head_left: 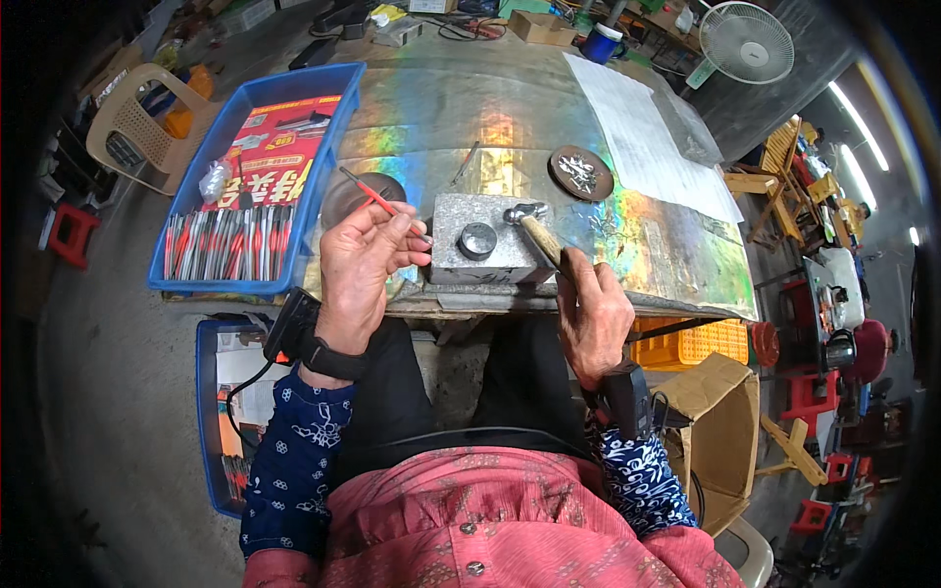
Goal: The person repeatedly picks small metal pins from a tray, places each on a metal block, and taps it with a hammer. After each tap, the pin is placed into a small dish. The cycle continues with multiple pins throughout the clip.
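Observation:
My left hand (355, 269) pinches a slim red rod-like piece (372, 193) with a dark, thin end pointing up and left. Its lower end lies by the fingertips, left of a grey stone block (453, 209). On the block sits a short, round, dark metal piece (478, 241). My right hand (595, 318) is wrapped round the wooden handle of a small hammer (542, 241). The hammer's metal head is over the block's back right part; whether it touches the stone I cannot tell. Behind the block a thin metal pin-like piece (465, 164) lies on the table.
A blue tray (218, 285) at the left holds rows of slim red and grey pieces. A brown dish (600, 188) of small shiny bits stands right of the block. Below the table are a yellow crate (701, 343), a cardboard box (725, 421) and another blue tray (208, 431).

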`<state>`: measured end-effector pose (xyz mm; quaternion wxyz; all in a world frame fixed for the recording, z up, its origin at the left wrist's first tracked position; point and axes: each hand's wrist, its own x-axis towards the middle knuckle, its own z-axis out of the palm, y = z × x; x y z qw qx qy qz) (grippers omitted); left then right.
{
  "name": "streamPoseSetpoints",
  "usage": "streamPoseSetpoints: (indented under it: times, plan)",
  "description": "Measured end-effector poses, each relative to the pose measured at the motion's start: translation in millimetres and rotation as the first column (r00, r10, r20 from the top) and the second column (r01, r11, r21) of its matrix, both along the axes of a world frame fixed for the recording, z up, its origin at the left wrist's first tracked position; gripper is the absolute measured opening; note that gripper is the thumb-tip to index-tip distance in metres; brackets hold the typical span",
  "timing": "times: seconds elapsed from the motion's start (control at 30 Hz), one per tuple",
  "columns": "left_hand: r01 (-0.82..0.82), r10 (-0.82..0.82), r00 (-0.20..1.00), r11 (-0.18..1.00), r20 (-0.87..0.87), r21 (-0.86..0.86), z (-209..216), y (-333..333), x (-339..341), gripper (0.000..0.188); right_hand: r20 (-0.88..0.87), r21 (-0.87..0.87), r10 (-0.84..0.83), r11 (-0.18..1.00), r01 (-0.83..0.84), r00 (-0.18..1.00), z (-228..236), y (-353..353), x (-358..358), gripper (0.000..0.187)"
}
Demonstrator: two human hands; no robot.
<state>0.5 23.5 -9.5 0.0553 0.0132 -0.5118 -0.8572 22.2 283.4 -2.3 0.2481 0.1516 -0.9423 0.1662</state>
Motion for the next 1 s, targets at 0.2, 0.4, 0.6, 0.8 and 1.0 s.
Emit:
streamPoseSetpoints:
  times: [0.2, 0.4, 0.6, 0.8, 1.0]
  plan:
    - [-0.089, 0.088, 0.996, 0.943, -0.019, -0.321, -11.3, -22.6, -0.1, 0.016, 0.043, -0.001, -0.015, 1.000, 0.015, 0.999, -19.5, -6.3, -1.9, 0.054]
    - [-0.469, 0.138, 0.876, 0.023, -0.461, -0.883, -19.1, -46.1, -10.1, 0.022, 0.167, -0.047, 0.003, 0.999, 0.005, 0.986, -23.7, -11.1, -4.3, 0.047]
    - [-0.328, 0.062, 0.928, -0.329, -0.366, -0.886, -33.4, -43.8, -20.6, 0.007, 0.236, -0.096, 0.015, 0.995, 0.008, 0.972, -20.9, -11.1, -4.0, 0.047]
    - [-0.325, 0.029, 0.926, -0.451, -0.377, -0.831, -45.7, -37.5, -29.4, 0.004, 0.232, -0.090, 0.017, 0.996, 0.005, 0.972, -23.2, -10.4, -2.5, 0.050]
    - [-0.392, 0.024, 0.901, -0.386, -0.434, -0.835, -35.2, -38.5, -18.6, 0.005, 0.184, -0.056, 0.026, 0.998, -0.016, 0.983, -26.7, -10.6, -3.4, 0.053]
